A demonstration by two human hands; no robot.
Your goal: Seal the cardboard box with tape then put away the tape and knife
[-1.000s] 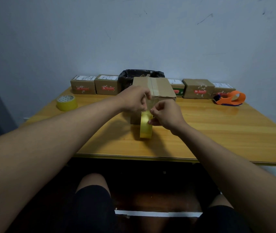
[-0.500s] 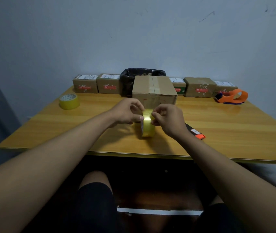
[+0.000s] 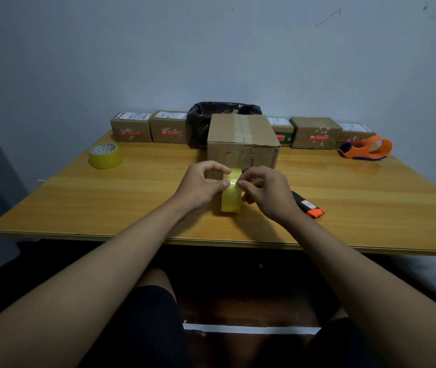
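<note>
A brown cardboard box (image 3: 243, 143) stands mid-table with a strip of tape along its top seam. Just in front of it a yellow tape roll (image 3: 231, 201) stands on edge. My left hand (image 3: 201, 184) and my right hand (image 3: 267, 192) both pinch the roll near its top, fingertips meeting on the tape. A black knife with an orange end (image 3: 308, 205) lies on the table just right of my right wrist, partly hidden by it.
A second yellow tape roll (image 3: 105, 156) sits at the left. An orange tape dispenser (image 3: 368, 148) lies at the far right. Several small labelled boxes (image 3: 167, 127) and a black bag (image 3: 211, 118) line the wall. The wooden table (image 3: 370, 208) edge runs close to my knees.
Both hands have drawn back from the box's front face toward me, with the roll, and now pinch its top. The knife has come into view beside my right wrist.
</note>
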